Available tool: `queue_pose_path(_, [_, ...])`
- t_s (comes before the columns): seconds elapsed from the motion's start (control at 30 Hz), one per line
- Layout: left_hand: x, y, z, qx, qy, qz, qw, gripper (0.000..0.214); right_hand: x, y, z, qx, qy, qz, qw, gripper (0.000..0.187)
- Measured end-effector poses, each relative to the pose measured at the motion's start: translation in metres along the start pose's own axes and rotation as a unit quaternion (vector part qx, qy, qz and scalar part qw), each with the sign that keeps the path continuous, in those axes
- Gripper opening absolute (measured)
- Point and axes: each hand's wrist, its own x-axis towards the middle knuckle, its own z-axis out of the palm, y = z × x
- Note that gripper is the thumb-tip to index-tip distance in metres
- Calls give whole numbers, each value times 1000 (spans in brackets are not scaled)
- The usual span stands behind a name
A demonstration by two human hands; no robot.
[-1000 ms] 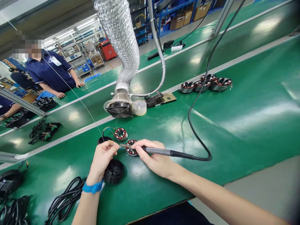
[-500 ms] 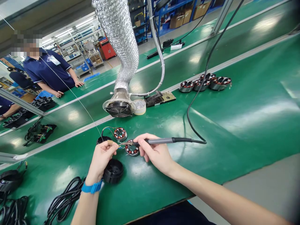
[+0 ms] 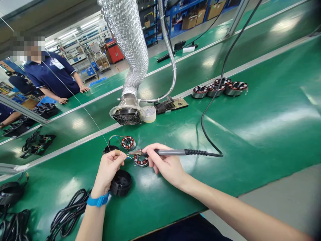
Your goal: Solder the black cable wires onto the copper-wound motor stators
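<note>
My right hand (image 3: 164, 164) grips a soldering iron (image 3: 173, 152), its tip pointing left toward my left hand. My left hand (image 3: 110, 167), a blue band on its wrist, is closed in a pinch on thin coloured wires (image 3: 128, 156) whose ends stick out by the iron's tip. A fine line of wire (image 3: 82, 104) runs down from the upper left to this hand. Just below the tip lies a stator (image 3: 141, 160) with copper windings, partly covered by the iron and my right fingers. Another stator (image 3: 128, 143) with leads lies behind it. A black round housing (image 3: 121, 183) sits beside my left wrist.
A fume extractor (image 3: 126, 115) with a foil duct hangs above the bench, next to a tape roll (image 3: 149, 114). Several stators (image 3: 235, 88) stand at the back right. Black cables (image 3: 67, 214) lie at left front. A co-worker (image 3: 54, 75) stands across the line.
The black assembly on the strip at the left has shifted a little leftward. My hands and the soldering iron stay almost in place; the iron's cord has moved slightly right.
</note>
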Motion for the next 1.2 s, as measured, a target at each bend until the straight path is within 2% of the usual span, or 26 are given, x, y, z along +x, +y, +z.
queue_pose_path(0.23, [0,0,0,0,-1,1,1000,32,-1,-4,1,-56,-20,-29,998,24])
queue_pose_path(0.57, [1,-1,-1,-6,-6,-1,1000,33,-2,-2,-1,-18,22,-41,999,26])
queue_pose_path(0.93, [0,0,0,1,7,-5,1000,34,-1,0,-1,-22,27,-46,998,24])
queue_pose_path(1.2, [0,2,1,-4,5,-7,1000,33,-3,-5,1,-77,24,-77,994,21])
